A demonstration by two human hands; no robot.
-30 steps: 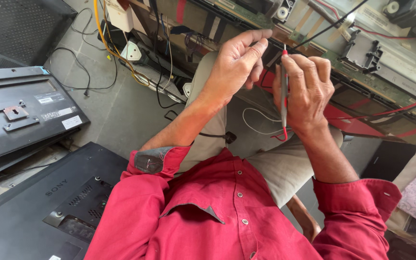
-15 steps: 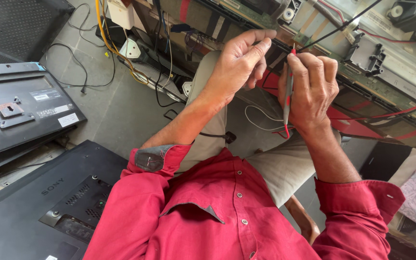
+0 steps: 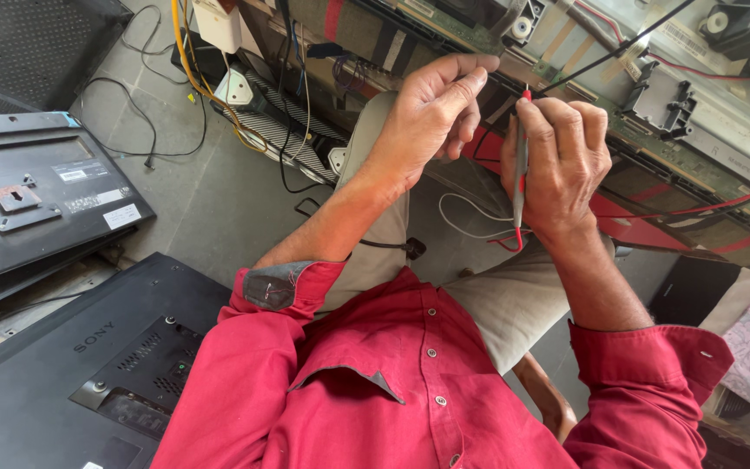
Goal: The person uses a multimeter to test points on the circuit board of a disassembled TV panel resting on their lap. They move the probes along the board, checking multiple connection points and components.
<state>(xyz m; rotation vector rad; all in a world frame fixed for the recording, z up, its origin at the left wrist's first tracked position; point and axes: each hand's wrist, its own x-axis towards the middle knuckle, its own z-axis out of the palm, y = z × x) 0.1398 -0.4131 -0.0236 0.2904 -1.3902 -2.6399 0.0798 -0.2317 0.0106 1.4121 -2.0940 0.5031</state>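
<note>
Gripping the red test probe [image 3: 521, 165], your right hand [image 3: 562, 165] is clamped around its shaft, tip poking above the fingers. Your left hand [image 3: 427, 117] sits just beside it, fingers loosely curled, holding nothing visible, both above the opened circuit board [image 3: 653, 113].

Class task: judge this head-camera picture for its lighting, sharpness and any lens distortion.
Head view: soft, even daylight with no hard shadows; left hand, right hand and red probe are sharp; mild glare on the pale panel top right; wide-angle bending shows at the edges.
</note>
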